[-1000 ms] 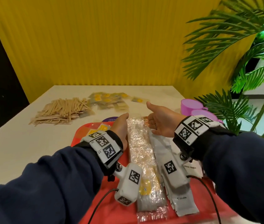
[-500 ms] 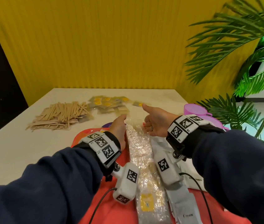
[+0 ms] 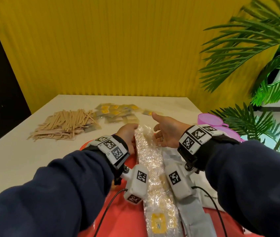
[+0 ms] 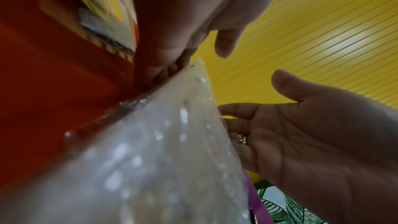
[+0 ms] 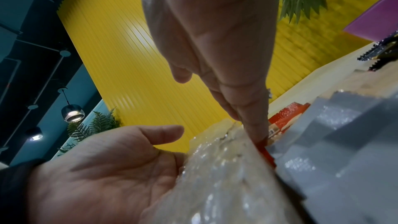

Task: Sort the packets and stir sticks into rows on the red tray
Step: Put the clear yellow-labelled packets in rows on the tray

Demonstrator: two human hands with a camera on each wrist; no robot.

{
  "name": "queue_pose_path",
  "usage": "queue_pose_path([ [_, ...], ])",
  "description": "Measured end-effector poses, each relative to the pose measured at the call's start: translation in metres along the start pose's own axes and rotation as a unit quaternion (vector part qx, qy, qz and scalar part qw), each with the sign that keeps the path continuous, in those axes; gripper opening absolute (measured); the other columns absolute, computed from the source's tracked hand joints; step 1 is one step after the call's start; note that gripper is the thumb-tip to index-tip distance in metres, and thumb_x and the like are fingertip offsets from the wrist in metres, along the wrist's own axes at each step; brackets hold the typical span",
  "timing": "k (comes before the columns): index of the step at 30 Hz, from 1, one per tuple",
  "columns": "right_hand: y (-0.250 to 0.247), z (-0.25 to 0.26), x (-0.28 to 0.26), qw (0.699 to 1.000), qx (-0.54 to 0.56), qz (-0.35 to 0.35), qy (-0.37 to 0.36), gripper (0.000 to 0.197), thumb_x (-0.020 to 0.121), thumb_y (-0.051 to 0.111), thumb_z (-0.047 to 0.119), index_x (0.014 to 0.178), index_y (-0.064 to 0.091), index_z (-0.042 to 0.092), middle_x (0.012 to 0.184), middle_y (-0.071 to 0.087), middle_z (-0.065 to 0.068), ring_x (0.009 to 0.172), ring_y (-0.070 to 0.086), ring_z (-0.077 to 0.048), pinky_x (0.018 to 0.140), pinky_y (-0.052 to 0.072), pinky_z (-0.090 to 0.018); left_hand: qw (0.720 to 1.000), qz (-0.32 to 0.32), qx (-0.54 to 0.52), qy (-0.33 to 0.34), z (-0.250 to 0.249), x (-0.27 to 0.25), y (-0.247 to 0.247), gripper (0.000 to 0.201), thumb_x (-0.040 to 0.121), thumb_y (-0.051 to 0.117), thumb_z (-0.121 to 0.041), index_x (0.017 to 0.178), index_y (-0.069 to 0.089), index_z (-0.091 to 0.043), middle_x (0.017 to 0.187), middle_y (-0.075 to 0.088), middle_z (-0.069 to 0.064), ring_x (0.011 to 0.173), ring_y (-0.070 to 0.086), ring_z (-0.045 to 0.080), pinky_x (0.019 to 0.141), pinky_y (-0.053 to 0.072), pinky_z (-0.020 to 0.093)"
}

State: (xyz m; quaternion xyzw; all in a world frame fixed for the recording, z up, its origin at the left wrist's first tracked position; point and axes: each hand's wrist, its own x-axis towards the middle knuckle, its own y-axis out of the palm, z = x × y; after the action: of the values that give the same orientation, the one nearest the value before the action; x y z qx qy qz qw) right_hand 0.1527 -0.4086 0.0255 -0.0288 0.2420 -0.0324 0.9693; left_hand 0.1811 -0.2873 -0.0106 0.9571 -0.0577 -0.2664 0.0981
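Both hands flank a long row of clear packets (image 3: 150, 161) running 12 to 6 o'clock down the middle of the red tray (image 3: 118, 224). Left hand (image 3: 128, 136) lies flat along the row's 9 o'clock side, fingers straight & pressed against the plastic edge, gripping nothing. Right hand (image 3: 167, 134) is on the 3 o'clock side, palm facing the row, fingers loosely spread, thumb up; fingertips touch the packets near the row's far end, w/ nothing held. Left wrist view shows the same: left fingers (image 4: 172, 67) against the plastic edge, right palm (image 4: 312, 142) open just beside it. Right wrist view shows the right fingers (image 5: 247, 108) pointing down at the seam between clear packets and a row of grey packets (image 3: 194, 218) next to them at 3 o'clock.

A white packet (image 3: 209, 192) w/ printed text sits farther toward 3 o'clock on the tray, partly under the right sleeve. Some yellow-labelled packets show on the tray at the left hand's 9 o'clock side in the left wrist view.

On the white tabletop (image 3: 16, 159), well beyond the tray at 11 o'clock, a loose heap of wooden stir sticks (image 3: 64, 124). At 12 o'clock, a scattered pile of small yellow packets (image 3: 118, 112). Purple cups (image 3: 211, 121) stand at the tabletop's 2 o'clock edge, near green palm leaves (image 3: 248, 40), w/ a yellow ribbed wall (image 3: 110, 48) behind
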Motion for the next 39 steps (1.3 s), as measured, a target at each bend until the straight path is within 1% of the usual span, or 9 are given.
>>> queue_pose_path([
  [8, -0.003, 0.005, -0.001, 1.000, -0.011, 0.024, 0.010, 0.080, 0.090, 0.039, 0.059, 0.142, 0.026, -0.001, 0.114, 0.036, -0.018, 0.086, 0.042, -0.023, 0.059, 0.040, -0.027, 0.998, -0.048, 0.012, 0.032, -0.004, 0.003, 0.003, 0.015, 0.088, 0.048, -0.002, 0.075, 0.053, -0.007, 0.088, 0.056, 0.015, 0.085, 0.057, 0.023, 0.089, 0.050, 0.036],
  [12, -0.006, 0.009, -0.001, 1.000, 0.010, 0.025, -0.001, 0.080, 0.091, 0.038, 0.057, 0.146, 0.019, 0.002, 0.135, 0.034, -0.020, 0.105, 0.033, -0.026, 0.073, 0.040, -0.030, 0.997, -0.009, 0.024, 0.071, -0.009, -0.005, 0.004, 0.012, 0.091, 0.048, -0.003, 0.094, 0.058, 0.001, 0.074, 0.059, 0.009, 0.058, 0.056, 0.020, 0.064, 0.051, 0.030],
  [19, -0.005, 0.009, -0.003, 1.000, -0.004, 0.021, -0.014, 0.074, 0.092, 0.038, 0.056, 0.144, 0.025, 0.005, 0.112, 0.041, -0.011, 0.080, 0.046, -0.018, 0.062, 0.039, -0.028, 0.995, 0.086, 0.005, 0.049, -0.005, -0.018, 0.008, 0.039, 0.094, 0.041, -0.034, 0.113, 0.052, -0.002, 0.099, 0.063, 0.022, 0.089, 0.061, 0.033, 0.090, 0.044, 0.042],
  [24, -0.007, 0.010, -0.005, 0.999, -0.013, 0.032, -0.007, 0.073, 0.092, 0.037, 0.058, 0.137, 0.032, 0.001, 0.101, 0.049, -0.012, 0.080, 0.050, -0.020, 0.064, 0.044, -0.029, 0.997, 0.046, -0.014, 0.061, 0.002, 0.014, 0.003, 0.095, 0.050, 0.073, -0.048, 0.135, 0.044, -0.017, 0.138, 0.048, 0.013, 0.124, 0.049, 0.035, 0.103, 0.036, 0.053],
  [26, -0.007, 0.011, -0.006, 0.999, -0.016, 0.036, -0.002, 0.073, 0.092, 0.037, 0.058, 0.136, 0.033, -0.001, 0.103, 0.046, -0.013, 0.082, 0.049, -0.021, 0.065, 0.043, -0.029, 0.996, 0.027, -0.037, 0.077, 0.001, 0.015, 0.006, 0.095, 0.057, 0.072, -0.052, 0.140, 0.038, -0.020, 0.145, 0.037, 0.005, 0.133, 0.038, 0.029, 0.107, 0.032, 0.051],
  [28, -0.007, 0.011, -0.006, 0.999, -0.022, 0.035, 0.003, 0.077, 0.091, 0.037, 0.059, 0.138, 0.031, -0.002, 0.115, 0.041, -0.016, 0.098, 0.045, -0.026, 0.075, 0.044, -0.032, 0.996, 0.010, -0.027, 0.082, -0.003, -0.011, 0.011, 0.075, 0.078, 0.059, -0.046, 0.142, 0.032, -0.019, 0.139, 0.040, 0.007, 0.125, 0.045, 0.024, 0.106, 0.035, 0.044],
  [32, -0.010, 0.009, -0.008, 0.999, -0.029, 0.027, 0.015, 0.080, 0.091, 0.036, 0.059, 0.141, 0.027, -0.003, 0.124, 0.036, -0.022, 0.108, 0.036, -0.029, 0.082, 0.039, -0.036, 0.995, 0.007, -0.011, 0.098, -0.001, -0.018, 0.012, 0.039, 0.097, 0.040, -0.031, 0.135, 0.041, -0.020, 0.086, 0.051, 0.004, 0.056, 0.059, 0.010, 0.056, 0.046, 0.019],
  [35, -0.015, 0.009, -0.009, 0.999, -0.034, 0.026, 0.023, 0.080, 0.091, 0.035, 0.060, 0.141, 0.027, -0.003, 0.121, 0.035, -0.021, 0.109, 0.036, -0.030, 0.089, 0.037, -0.037, 0.997, 0.023, -0.001, 0.078, 0.000, -0.019, 0.005, 0.056, 0.098, 0.038, -0.035, 0.147, 0.023, -0.012, 0.142, 0.041, 0.010, 0.091, 0.053, 0.010, 0.086, 0.039, 0.021],
  [39, -0.017, 0.006, -0.014, 0.997, -0.051, 0.047, 0.041, 0.085, 0.091, 0.031, 0.063, 0.143, 0.023, -0.004, 0.111, 0.034, -0.017, 0.100, 0.038, -0.026, 0.087, 0.039, -0.034, 0.998, 0.036, 0.023, 0.038, 0.006, -0.019, -0.006, 0.062, 0.096, 0.038, -0.040, 0.147, 0.021, -0.010, 0.151, 0.028, 0.006, 0.135, 0.030, 0.018, 0.108, 0.022, 0.031],
])
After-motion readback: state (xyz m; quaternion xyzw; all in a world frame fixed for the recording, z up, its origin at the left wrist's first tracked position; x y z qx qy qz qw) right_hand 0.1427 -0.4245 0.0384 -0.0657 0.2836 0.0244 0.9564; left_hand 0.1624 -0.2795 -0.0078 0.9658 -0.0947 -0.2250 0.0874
